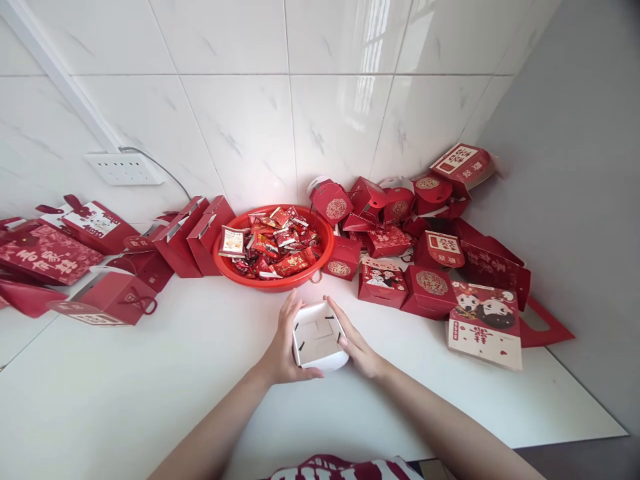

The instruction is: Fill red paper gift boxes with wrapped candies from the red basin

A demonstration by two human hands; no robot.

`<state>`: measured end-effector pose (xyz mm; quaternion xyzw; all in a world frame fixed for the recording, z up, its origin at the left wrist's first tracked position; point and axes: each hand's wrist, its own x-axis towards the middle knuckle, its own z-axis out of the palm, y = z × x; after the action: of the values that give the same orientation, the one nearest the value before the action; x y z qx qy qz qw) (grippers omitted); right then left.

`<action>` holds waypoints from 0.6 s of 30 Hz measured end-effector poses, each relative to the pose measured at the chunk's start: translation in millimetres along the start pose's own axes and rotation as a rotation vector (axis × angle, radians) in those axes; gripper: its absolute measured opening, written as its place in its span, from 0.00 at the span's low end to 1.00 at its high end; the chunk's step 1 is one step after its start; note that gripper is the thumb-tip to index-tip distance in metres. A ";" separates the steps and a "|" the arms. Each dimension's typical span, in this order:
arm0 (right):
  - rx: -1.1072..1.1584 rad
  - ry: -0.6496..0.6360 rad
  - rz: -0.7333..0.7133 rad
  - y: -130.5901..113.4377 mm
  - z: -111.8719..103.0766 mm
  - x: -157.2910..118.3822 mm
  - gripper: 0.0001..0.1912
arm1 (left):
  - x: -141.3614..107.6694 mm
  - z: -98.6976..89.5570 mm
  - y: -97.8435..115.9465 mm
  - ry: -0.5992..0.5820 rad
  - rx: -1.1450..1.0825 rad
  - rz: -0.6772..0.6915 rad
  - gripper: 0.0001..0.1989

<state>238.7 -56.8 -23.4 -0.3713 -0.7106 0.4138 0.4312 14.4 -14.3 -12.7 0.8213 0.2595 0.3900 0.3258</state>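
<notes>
Between my two hands is a small white open box (320,340), its inside facing up, with dark slots or tabs near its corners. My left hand (284,347) grips its left side, thumb along the near edge. On the right side, my right hand (357,343) presses against the wall with the thumb near the rim. Just beyond the box stands a round red basin (275,285) heaped with small wrapped packets (283,243).
Red gift boxes (430,291) are piled right of the basin, with a flat printed box (485,327) at the right. More red boxes (117,293) stand at the left on the white table (175,373). A power strip (124,169) is on the tiled wall.
</notes>
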 end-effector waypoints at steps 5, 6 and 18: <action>-0.059 0.022 -0.080 18.2 3.3 9.4 0.64 | 3.6 5.9 -13.3 0.003 -0.334 -0.142 0.66; -0.076 0.049 -0.062 21.8 4.7 11.8 0.67 | 5.1 5.1 -13.7 -0.021 -0.364 -0.162 0.66; -0.379 0.079 -0.196 15.0 -26.6 21.8 0.49 | 7.5 -7.3 -19.4 -0.057 -0.478 -0.199 0.57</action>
<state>258.0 -24.7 -22.8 -0.3909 -0.7910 0.2142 0.4191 9.4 5.9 -20.0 0.7021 0.2300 0.3829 0.5546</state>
